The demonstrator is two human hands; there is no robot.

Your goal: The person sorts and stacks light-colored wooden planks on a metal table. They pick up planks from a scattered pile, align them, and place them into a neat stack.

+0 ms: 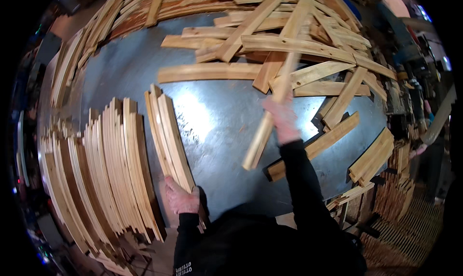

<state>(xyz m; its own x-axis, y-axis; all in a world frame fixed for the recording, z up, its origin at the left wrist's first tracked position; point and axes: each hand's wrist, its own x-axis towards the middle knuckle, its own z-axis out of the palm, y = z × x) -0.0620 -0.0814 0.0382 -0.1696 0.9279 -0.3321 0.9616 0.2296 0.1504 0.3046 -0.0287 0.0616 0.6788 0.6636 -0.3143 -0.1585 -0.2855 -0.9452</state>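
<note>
My left hand (182,197) is closed round the near end of a few wooden boards (166,131) standing on edge side by side, just right of a long row of stacked boards (120,165). My right hand (282,117), blurred by motion, grips a wooden board (260,137) held slantwise over the metal table (217,146). Its far end passes in front of a loose heap of boards (299,44). Beneath my right forearm a single board (318,148) lies on the table.
More boards are piled along the far edge (178,8) and the far left corner (67,73). A short bundle of boards (372,156) rests near the right edge. Further stacked wood (390,203) stands beyond that edge. Another person's hand (418,150) shows at the far right.
</note>
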